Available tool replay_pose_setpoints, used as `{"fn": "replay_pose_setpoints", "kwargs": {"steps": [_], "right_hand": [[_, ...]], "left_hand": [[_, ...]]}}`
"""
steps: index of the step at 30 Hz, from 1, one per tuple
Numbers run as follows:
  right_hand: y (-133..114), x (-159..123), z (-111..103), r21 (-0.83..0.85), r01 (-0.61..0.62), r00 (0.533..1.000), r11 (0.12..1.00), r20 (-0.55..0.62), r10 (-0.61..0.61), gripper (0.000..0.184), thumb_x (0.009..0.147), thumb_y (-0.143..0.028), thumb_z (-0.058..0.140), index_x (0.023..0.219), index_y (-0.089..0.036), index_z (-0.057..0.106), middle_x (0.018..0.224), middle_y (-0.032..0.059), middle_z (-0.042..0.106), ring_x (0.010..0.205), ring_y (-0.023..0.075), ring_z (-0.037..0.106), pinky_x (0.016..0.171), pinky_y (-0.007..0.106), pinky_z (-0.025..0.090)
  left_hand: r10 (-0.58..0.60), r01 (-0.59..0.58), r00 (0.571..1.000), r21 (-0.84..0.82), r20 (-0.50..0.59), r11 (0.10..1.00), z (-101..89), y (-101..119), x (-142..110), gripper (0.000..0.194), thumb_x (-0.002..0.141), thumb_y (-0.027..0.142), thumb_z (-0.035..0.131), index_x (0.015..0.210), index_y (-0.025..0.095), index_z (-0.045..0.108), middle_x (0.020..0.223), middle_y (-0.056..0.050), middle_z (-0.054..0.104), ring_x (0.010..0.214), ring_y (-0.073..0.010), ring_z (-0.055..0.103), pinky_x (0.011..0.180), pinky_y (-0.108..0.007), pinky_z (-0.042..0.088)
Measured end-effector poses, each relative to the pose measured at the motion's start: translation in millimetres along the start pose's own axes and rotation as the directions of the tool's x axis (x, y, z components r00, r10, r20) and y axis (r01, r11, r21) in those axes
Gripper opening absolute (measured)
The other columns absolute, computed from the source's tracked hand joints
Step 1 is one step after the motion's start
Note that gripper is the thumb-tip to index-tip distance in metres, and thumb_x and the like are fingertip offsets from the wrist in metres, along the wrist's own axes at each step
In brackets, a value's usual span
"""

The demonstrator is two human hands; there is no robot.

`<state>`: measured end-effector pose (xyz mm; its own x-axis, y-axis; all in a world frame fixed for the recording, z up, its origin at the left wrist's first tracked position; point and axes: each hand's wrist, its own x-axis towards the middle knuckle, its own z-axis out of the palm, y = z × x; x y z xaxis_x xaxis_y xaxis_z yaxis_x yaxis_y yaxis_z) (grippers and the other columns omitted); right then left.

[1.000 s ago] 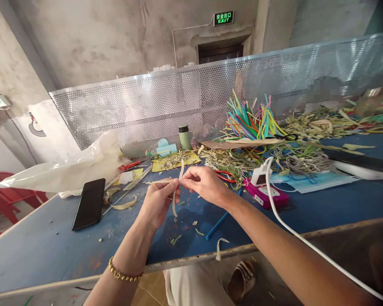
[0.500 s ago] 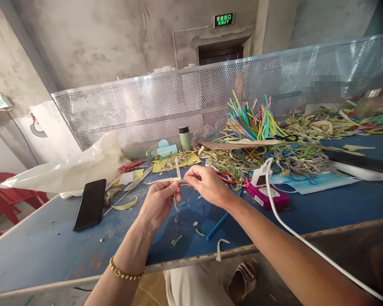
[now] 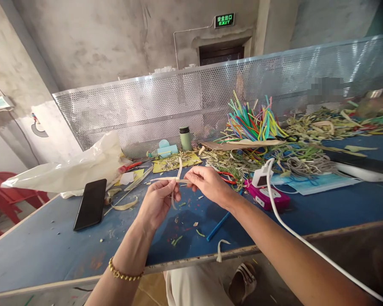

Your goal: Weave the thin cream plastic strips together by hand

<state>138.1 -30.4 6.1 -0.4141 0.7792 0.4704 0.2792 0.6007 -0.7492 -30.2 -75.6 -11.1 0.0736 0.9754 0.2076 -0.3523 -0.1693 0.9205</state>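
Observation:
Over the blue table [image 3: 44, 246], my left hand [image 3: 158, 204] and my right hand [image 3: 207, 183] meet at two pale leaf strips [image 3: 166, 180] that cross each other. The left thumb and fingers pinch the crossing from below. My right fingers pinch the strips from the right side. One strip points left, the other rises upward and hangs down below my left fingers. A gold bracelet [image 3: 123, 274] circles my left wrist.
A black phone [image 3: 90, 203] lies at left beside a clear plastic bag [image 3: 76, 170]. A pink device [image 3: 266, 197] with a white charger and cable [image 3: 306, 242] sits at right. Red scissors [image 3: 226, 176], a green bottle [image 3: 185, 138], coloured strips [image 3: 255, 121] and a perforated metal screen [image 3: 166, 106] lie behind.
The upright strip has been drawn through my fingers, so its hanging end is shorter than a second ago. Both hands stay in nearly the same place.

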Motion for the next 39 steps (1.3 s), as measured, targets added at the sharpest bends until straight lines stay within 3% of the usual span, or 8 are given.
{"fn": "replay_pose_setpoints", "kwargs": {"steps": [3, 6, 9, 17, 30, 33, 36, 39], "right_hand": [[0, 0, 1, 0.19, -0.054, 0.997, 0.98, 0.065, 0.043, 0.029, 0.09, -0.039, 0.055, 0.074, -0.015, 0.061, 0.068, 0.0018, 0.061, 0.059, 0.0127, 0.055, 0.057, 0.025, 0.04], [-1, 0, 5, 0.28, -0.05, 0.998, 0.959, 0.053, 0.037, 0.023, 0.083, -0.035, 0.063, 0.072, -0.015, 0.059, 0.064, -0.0017, 0.055, 0.055, 0.0105, 0.05, 0.053, 0.023, 0.037], [1, 1, 9, 0.254, -0.022, 1.0, 0.967, 0.007, 0.021, 0.02, 0.082, -0.033, 0.062, 0.071, -0.016, 0.057, 0.061, -0.0024, 0.054, 0.051, 0.01, 0.049, 0.05, 0.024, 0.035], [3, 3, 14, 0.219, 0.006, 0.997, 0.976, -0.077, 0.011, 0.018, 0.081, -0.03, 0.061, 0.069, -0.017, 0.056, 0.058, -0.0028, 0.053, 0.05, 0.0101, 0.047, 0.051, 0.025, 0.035], [-3, -1, 14, 0.372, 0.084, 0.994, 0.925, -0.099, -0.051, 0.023, 0.083, -0.031, 0.061, 0.067, -0.018, 0.052, 0.062, -0.004, 0.047, 0.055, 0.0094, 0.042, 0.054, 0.025, 0.034], [1, 0, 13, 0.311, 0.07, 0.996, 0.948, -0.076, -0.049, 0.023, 0.085, -0.034, 0.061, 0.069, -0.017, 0.054, 0.062, -0.0031, 0.049, 0.057, 0.0103, 0.043, 0.055, 0.025, 0.035], [5, 2, 7, 0.119, 0.07, 0.997, 0.99, -0.045, -0.065, 0.028, 0.091, -0.038, 0.055, 0.073, -0.017, 0.058, 0.064, -0.0006, 0.054, 0.06, 0.0127, 0.047, 0.058, 0.027, 0.038], [3, 3, -1, -0.206, 0.182, 0.935, 0.962, -0.267, -0.234, 0.026, 0.096, -0.035, 0.05, 0.08, -0.017, 0.062, 0.078, 0.0053, 0.061, 0.073, 0.017, 0.053, 0.072, 0.032, 0.042]], "left_hand": [[0.062, -0.061, 0.998, 0.088, -0.019, 0.994, 4.2, 1, -2, 0.022, 0.075, 0.03, 0.075, 0.068, 0.01, 0.066, 0.062, -0.002, 0.059, 0.052, -0.0103, 0.054, 0.056, -0.024, 0.038], [0.068, -0.065, 0.998, 0.173, -0.006, 0.983, 6.8, -1, -4, 0.026, 0.076, 0.033, 0.074, 0.064, 0.011, 0.065, 0.058, -0.002, 0.058, 0.052, -0.0105, 0.051, 0.056, -0.025, 0.036], [0.06, -0.061, 0.998, 0.229, 0.012, 0.971, 6.6, -4, -4, 0.03, 0.079, 0.038, 0.071, 0.065, 0.012, 0.065, 0.058, -0.002, 0.058, 0.053, -0.0105, 0.049, 0.056, -0.026, 0.035], [0.205, -0.166, 0.978, 0.483, -0.028, 0.86, 5.4, -10, 1, 0.032, 0.081, 0.04, 0.07, 0.064, 0.014, 0.063, 0.051, 0.0, 0.057, 0.051, -0.0103, 0.047, 0.056, -0.026, 0.034], [0.158, -0.205, 0.975, 0.367, 0.155, 0.907, 7.2, 0, -7, 0.033, 0.085, 0.042, 0.067, 0.067, 0.014, 0.066, 0.067, -0.001, 0.056, 0.052, -0.0076, 0.042, 0.051, -0.025, 0.029], [0.169, -0.209, 0.976, 0.371, 0.137, 0.905, 5.2, -2, -6, 0.032, 0.085, 0.041, 0.067, 0.07, 0.013, 0.068, 0.067, -0.001, 0.056, 0.052, -0.0073, 0.039, 0.049, -0.025, 0.026], [0.154, -0.173, 0.985, 0.388, 0.08, 0.905, 4.7, -4, -5, 0.032, 0.083, 0.042, 0.069, 0.07, 0.013, 0.07, 0.065, -0.002, 0.057, 0.05, -0.0074, 0.038, 0.048, -0.025, 0.025], [0.109, -0.108, 0.994, 0.398, 0.019, 0.911, 5.3, -5, -4, 0.031, 0.076, 0.042, 0.075, 0.074, 0.012, 0.073, 0.061, -0.002, 0.057, 0.049, -0.0077, 0.038, 0.046, -0.024, 0.024]]}}
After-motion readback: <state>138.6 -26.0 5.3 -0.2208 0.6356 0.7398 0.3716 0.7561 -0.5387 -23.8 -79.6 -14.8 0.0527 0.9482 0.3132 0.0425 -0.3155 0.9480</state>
